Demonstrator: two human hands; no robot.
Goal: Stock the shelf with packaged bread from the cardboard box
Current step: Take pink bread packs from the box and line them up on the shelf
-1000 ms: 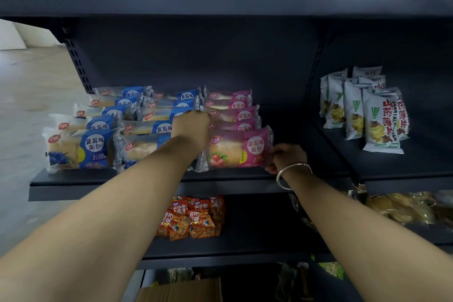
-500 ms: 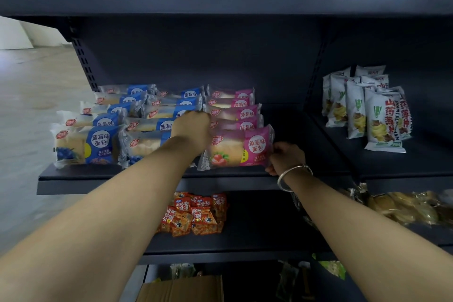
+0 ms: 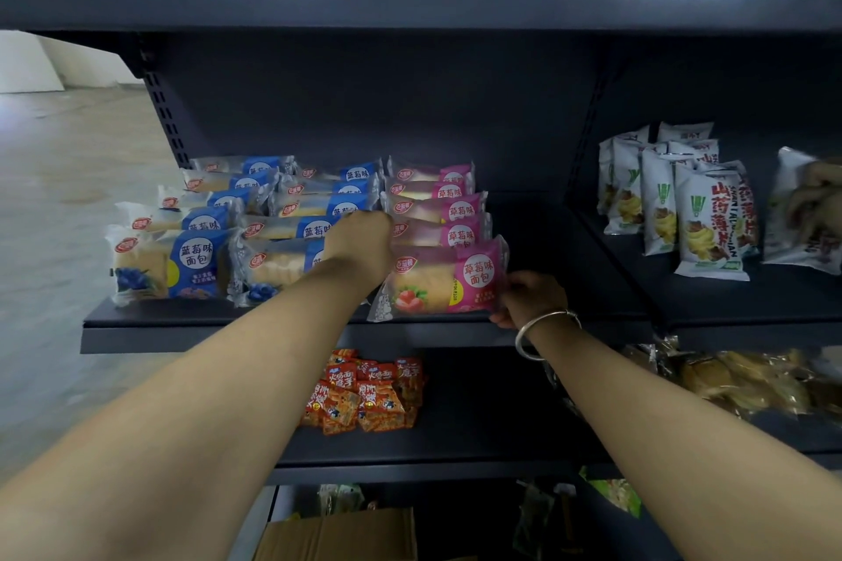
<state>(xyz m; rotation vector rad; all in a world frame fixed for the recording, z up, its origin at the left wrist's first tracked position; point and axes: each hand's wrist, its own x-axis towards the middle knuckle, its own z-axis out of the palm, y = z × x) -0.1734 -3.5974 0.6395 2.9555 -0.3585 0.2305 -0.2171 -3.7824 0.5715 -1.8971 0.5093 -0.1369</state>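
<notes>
Nearest the viewer, at the bottom edge and below the dark metal shelf, sits the cardboard box, its top flaps just visible; what is inside it cannot be seen.

Two bare forearms reach up from there to the shelf. The right hand, with a metal bangle on its wrist, pinches the right end of the front pink bread pack, fingers curled narrowly round the wrapper's edge. The left hand rests at that pack's left end, knuckles toward the viewer; its fingers are hidden behind the hand, so whether it grips or only steadies the wrapper cannot be told. Holding both ends probably lets the person square the soft pack against the shelf's front lip, label facing out.

Behind this pack, more pink packs line up toward the shelf's back. To their left, blue bread packs stand in two similar rows, likely grouped by flavour.

Further along the shelf to the right, white snack bags stand upright. One level below the shelf lie small orange packets.
</notes>
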